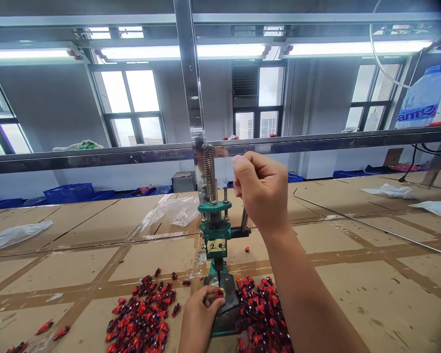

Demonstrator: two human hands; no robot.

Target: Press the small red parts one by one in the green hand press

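Observation:
A green hand press [216, 228] labelled "2#" stands upright at the middle of the table. My right hand [262, 189] is closed in a fist around the top of its lever [245, 219], hiding the handle's end. Down at the press base [226, 316], my left hand [200, 314] pinches a small red part [220, 293] under the tip of the press rod [219, 279]. Fingers partly cover that part. Heaps of small red and black parts lie on both sides: a left pile [143, 314] and a right pile [260, 314] partly behind my right forearm.
Cardboard taped together covers the table [353, 294]. A steel post [191, 83] and crossbar [132, 156] stand behind the press. Clear plastic bags [183, 211], a thin metal rod [371, 225] and a few stray red parts [61, 333] lie about. Blue crates [69, 192] stand beyond.

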